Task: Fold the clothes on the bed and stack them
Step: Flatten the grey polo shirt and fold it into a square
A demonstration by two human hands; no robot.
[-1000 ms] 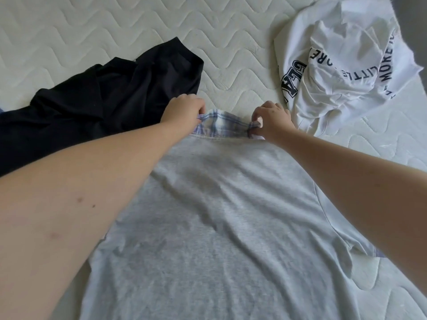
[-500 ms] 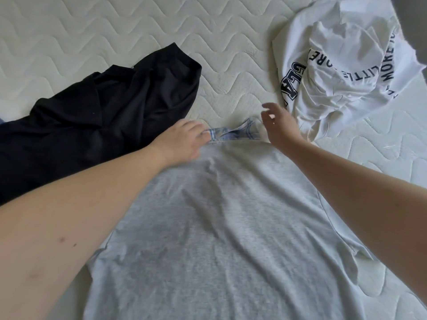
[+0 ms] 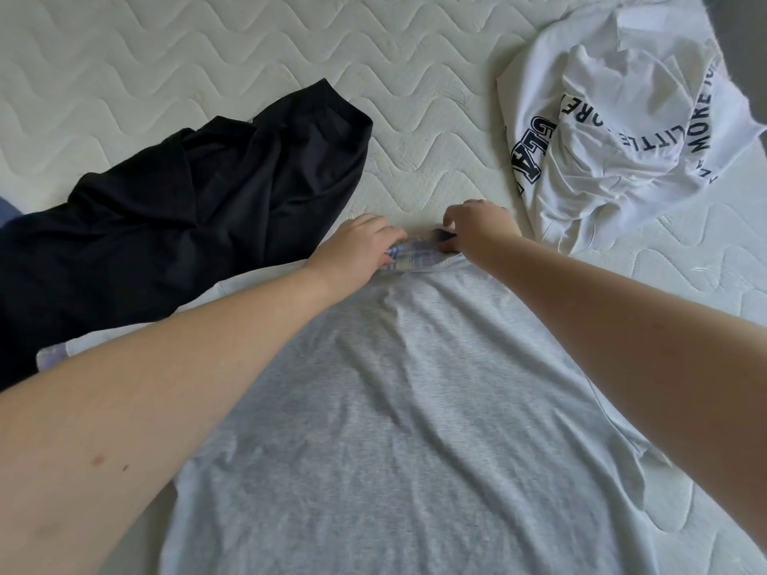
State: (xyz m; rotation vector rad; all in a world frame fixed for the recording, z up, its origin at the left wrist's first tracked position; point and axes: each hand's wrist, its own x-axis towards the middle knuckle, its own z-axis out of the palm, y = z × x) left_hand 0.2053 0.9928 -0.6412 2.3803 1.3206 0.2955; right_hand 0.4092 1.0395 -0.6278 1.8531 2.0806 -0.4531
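Black top: crumpled on the left, waiting its turn.
Left hand: I'm pinching the plaid collar.
Grey shirt: spread flat on the bed before me.
Right hand: fingers curled, pinching the collar too; I'd flatten it evenly before folding.
White tee: heaped right.

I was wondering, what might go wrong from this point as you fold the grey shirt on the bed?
1. Both hands, left hand and right hand, work only at the plaid collar; the wrinkles across the grey shirt may get folded in.
2. The black garment lies over the grey shirt's left sleeve, so folding that side could drag it along.
3. The crumpled white printed shirt sits near the mattress edge and might slip off.
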